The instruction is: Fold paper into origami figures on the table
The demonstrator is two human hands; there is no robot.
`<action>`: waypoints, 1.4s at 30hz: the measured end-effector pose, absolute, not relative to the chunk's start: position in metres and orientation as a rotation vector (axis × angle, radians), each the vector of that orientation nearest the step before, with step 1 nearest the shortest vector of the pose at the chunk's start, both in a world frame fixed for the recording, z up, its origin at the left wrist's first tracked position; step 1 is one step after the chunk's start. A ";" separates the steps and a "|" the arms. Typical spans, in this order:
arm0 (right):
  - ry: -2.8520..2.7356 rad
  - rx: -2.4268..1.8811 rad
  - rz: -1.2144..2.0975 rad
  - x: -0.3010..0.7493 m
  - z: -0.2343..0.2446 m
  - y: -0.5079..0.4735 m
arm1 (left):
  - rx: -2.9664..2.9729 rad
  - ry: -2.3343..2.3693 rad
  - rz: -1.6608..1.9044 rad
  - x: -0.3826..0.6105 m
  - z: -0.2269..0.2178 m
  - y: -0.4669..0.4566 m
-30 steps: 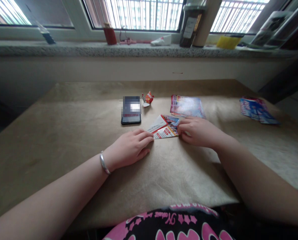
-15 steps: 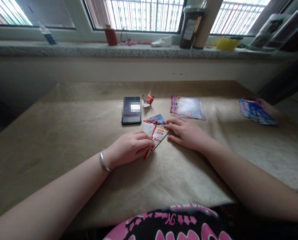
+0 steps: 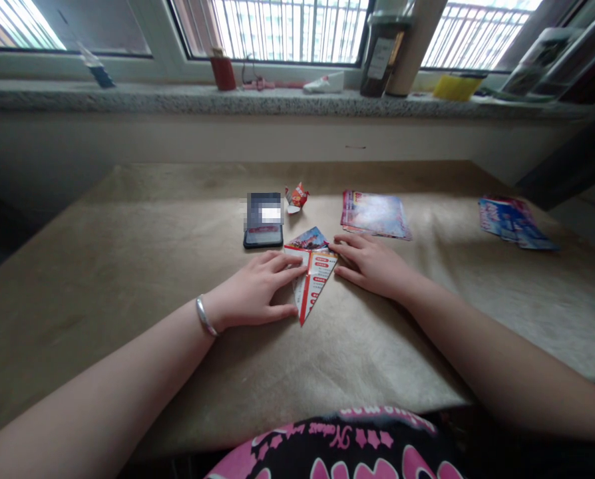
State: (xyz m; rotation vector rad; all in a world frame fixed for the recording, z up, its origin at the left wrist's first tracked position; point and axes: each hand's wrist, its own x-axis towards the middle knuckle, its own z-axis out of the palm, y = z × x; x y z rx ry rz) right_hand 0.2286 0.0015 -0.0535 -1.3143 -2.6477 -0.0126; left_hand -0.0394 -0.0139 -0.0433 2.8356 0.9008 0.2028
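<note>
A folded paper sheet (image 3: pixel 318 276) lies on the table in a kite shape. Its long point faces me, and a red strip runs down the middle. The far end is a blue printed triangle. My left hand (image 3: pixel 262 287) rests over its left side, fingers spread, with fingertips on the paper and the thumb at the lower left edge. At the upper right corner, my right hand (image 3: pixel 372 265) lies with fingers stretched out, the fingertips touching the paper's edge. Just beyond the paper are a phone (image 3: pixel 263 223) with a blurred screen and a small red folded paper piece (image 3: pixel 296 198).
A stack of printed sheets (image 3: pixel 376 214) lies beyond my right hand. More blue leaflets (image 3: pixel 517 223) are fanned at the table's right. Along the stone windowsill (image 3: pixel 277 103) stand a dark jar (image 3: pixel 380 56), a red container (image 3: pixel 222 72) and a yellow item (image 3: pixel 458 86).
The folded paper has turned so its long point faces me more directly. My left hand's fingers have spread apart, and its thumb has moved towards me. The right hand has barely moved.
</note>
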 end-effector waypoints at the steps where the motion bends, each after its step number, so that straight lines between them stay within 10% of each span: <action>1: -2.646 -1.321 -0.012 0.229 -0.054 0.002 | 2.845 0.903 0.210 -0.038 -0.043 -0.015; 42: -2.705 -0.930 0.318 0.240 -0.047 0.002 | 2.970 1.020 0.303 -0.025 -0.047 -0.025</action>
